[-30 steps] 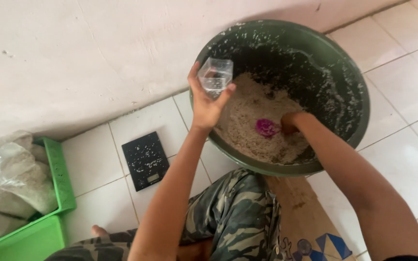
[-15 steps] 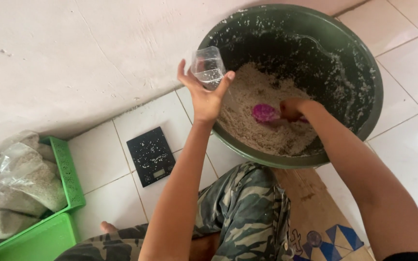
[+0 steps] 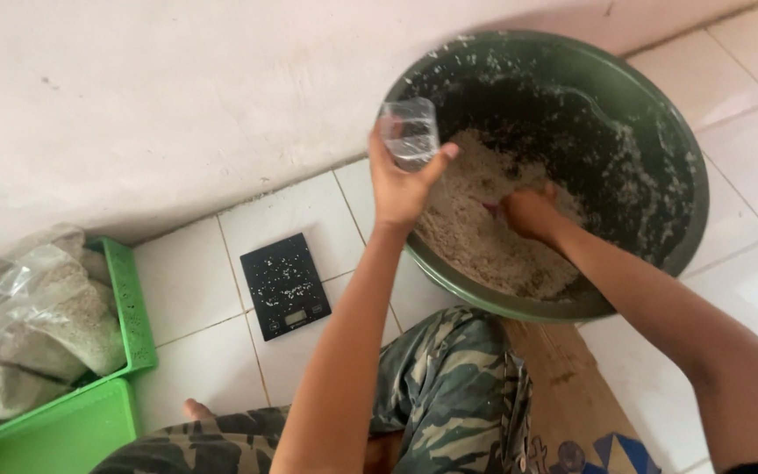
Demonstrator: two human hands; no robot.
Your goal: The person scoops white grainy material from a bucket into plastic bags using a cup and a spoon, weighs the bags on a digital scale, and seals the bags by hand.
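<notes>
Both hands are working at a large round dark-green plastic basin [image 3: 660, 132] that is sitting on the white tiled floor [image 3: 274, 211] against a pale wall. Fingers of the left hand [image 3: 401, 180] are curling around a small clear plastic bag [image 3: 410, 132], pinching it upright just above the basin's near rim, with the thumb pressing on its right side. On the other side, the right hand [image 3: 532, 213] is digging down into the heap of pale, crumbly grain mixture [image 3: 475, 237] that is filling the lower part of the basin; its fingers are sinking into the mass, so whether they are gripping anything there cannot be told. Flecks of the same mixture are clinging to the basin's inner wall.

Below the basin, the person's knee in camouflage-pattern trousers [image 3: 449, 386] is showing, and a piece of brown cardboard [image 3: 563, 386] is lying on the floor beside it. A flat black digital kitchen scale [image 3: 284, 285], dusted with pale specks, is resting on the tiles to the left of the forearm, well apart from the basin. Farther left, a bright green plastic crate [image 3: 125, 307] is holding several filled clear plastic bags of grain [image 3: 54, 316].
</notes>
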